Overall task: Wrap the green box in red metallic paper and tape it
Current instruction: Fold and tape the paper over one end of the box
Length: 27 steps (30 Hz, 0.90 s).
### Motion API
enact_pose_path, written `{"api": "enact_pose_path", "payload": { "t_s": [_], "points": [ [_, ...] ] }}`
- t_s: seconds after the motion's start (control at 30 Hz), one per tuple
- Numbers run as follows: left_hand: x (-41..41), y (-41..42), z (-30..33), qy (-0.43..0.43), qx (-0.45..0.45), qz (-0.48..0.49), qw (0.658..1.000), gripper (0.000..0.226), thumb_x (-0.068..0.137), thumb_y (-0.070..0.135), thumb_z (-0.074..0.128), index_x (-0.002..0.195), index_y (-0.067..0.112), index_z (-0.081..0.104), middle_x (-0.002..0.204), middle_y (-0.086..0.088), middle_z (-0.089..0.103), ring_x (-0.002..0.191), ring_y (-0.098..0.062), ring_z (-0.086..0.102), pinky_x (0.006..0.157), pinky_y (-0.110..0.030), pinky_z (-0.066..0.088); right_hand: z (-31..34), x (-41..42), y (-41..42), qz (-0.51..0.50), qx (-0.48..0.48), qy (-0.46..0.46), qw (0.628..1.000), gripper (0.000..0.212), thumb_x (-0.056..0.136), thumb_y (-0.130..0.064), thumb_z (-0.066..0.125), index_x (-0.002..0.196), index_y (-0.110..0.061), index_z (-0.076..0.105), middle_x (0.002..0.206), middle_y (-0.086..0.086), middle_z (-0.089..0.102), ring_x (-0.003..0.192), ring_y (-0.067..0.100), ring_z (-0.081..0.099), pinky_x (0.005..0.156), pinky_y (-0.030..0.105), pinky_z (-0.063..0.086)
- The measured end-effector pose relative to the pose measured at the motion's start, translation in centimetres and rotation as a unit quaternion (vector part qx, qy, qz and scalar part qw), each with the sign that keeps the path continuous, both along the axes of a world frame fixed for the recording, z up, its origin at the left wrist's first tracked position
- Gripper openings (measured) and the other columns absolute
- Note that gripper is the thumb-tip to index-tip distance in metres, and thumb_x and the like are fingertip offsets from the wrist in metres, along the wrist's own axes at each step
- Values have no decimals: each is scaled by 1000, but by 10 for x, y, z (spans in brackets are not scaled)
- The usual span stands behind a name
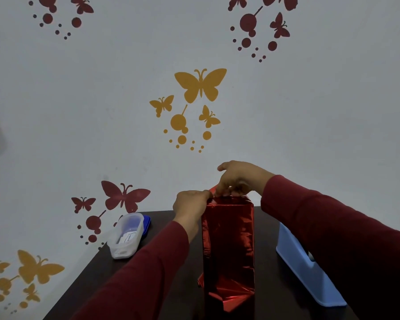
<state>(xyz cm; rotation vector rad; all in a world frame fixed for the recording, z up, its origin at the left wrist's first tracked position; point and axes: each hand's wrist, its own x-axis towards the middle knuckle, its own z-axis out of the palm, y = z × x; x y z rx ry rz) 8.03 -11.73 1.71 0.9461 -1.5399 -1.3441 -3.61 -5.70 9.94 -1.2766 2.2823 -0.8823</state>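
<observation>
Pinching at the far end of the wrapped box (228, 245), both hands are seen closed on the red metallic paper (229, 294). The left hand (189, 205) is curled at the ten o'clock corner, fingers narrowed onto a paper flap; the right hand (239, 179) is pressed from twelve o'clock, its fingertips gathered on the top fold. Whether tape is held cannot be told. The box is laid at the centre of the dark table (97, 271), fully covered, no green showing. The near end is already folded. Sealing of the far end is judged to remain. A clear lidded container (125, 236) is at nine o'clock, a blue tape dispenser (305, 269) at three o'clock.
</observation>
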Motion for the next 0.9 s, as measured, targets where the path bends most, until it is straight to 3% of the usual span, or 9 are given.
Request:
{"api": "enact_pose_path", "payload": {
  "t_s": [0.13, 0.23, 0.3, 0.37, 0.43, 0.53, 0.63, 0.77, 0.9],
  "points": [
    [0, -1, -4, 13, 3, 6, 1000, 18, 81, 22, 77, 70, 9, 73, 68, -5, 67, 66, -21, 62, 58, -25, 44, 3, -6, -3, -52, 20, -20, 998, 121, 76, -2, 88, 163, -33, 10, 112, 11, 66, 83, 20, 60, 60, 27, 42],
    [1, -2, -4, 24, 15, 3, 1000, 20, 81, 21, 79, 64, 14, 71, 68, -1, 70, 61, -17, 63, 45, -16, 38, 2, -10, 5, -64, 59, -2, 996, 106, 81, -14, 88, 163, -17, 22, 120, 14, 55, 71, 21, 46, 56, 34, 34],
    [1, -2, -4, 25, 15, -1, 1000, 21, 81, 22, 79, 62, 16, 70, 69, -1, 70, 61, -16, 62, 47, -18, 36, -3, -15, 10, -71, 43, 2, 997, 94, 86, -11, 82, 162, -11, 26, 121, 16, 51, 63, 23, 36, 56, 35, 33],
    [2, -2, -5, 32, 15, -1, 999, 22, 81, 22, 78, 62, 16, 70, 69, -2, 69, 63, -18, 61, 51, -20, 38, -12, -25, 11, -88, -25, -29, 995, 88, 88, 3, 74, 162, -13, 29, 117, 15, 49, 67, 20, 42, 64, 33, 41],
    [3, -2, -6, 35, 20, -5, 999, 22, 83, 22, 77, 64, 15, 67, 69, -1, 67, 61, -17, 59, 50, -20, 37, -21, -31, 12, -106, -110, -84, 985, 85, 87, 11, 68, 160, -17, 35, 122, 13, 53, 91, 24, 56, 84, 35, 46],
    [3, 0, -5, 38, 30, -7, 999, 25, 84, 21, 76, 63, 16, 63, 65, -1, 63, 50, -13, 53, 38, -16, 32, -33, -26, 14, -88, -198, -183, 959, 79, 84, -1, 77, 152, -21, 44, 140, 9, 55, 119, 27, 56, 92, 36, 44],
    [2, 2, -5, 41, 30, -6, 999, 27, 84, 19, 76, 61, 16, 62, 64, 0, 62, 49, -13, 51, 33, -14, 29, -47, -15, 13, -70, -185, -171, 965, 88, 72, -12, 90, 149, -23, 48, 139, 9, 58, 121, 26, 60, 104, 43, 53],
    [3, 7, -4, 49, 38, -9, 998, 11, 84, 19, 78, 85, 8, 77, 75, -4, 69, 54, -12, 56, 35, -13, 32, -59, -12, 15, -84, -211, -241, 943, 74, 76, 1, 81, 143, -20, 57, 135, 8, 61, 123, 28, 57, 109, 46, 51],
    [4, 9, -5, 69, 52, -10, 996, 10, 87, 16, 75, 80, 8, 73, 70, -4, 64, 49, -12, 52, 33, -12, 30, -55, -9, 18, -92, -216, -233, 944, 64, 83, 7, 68, 140, -20, 61, 128, 9, 65, 124, 30, 59, 110, 45, 50]
  ]
}}
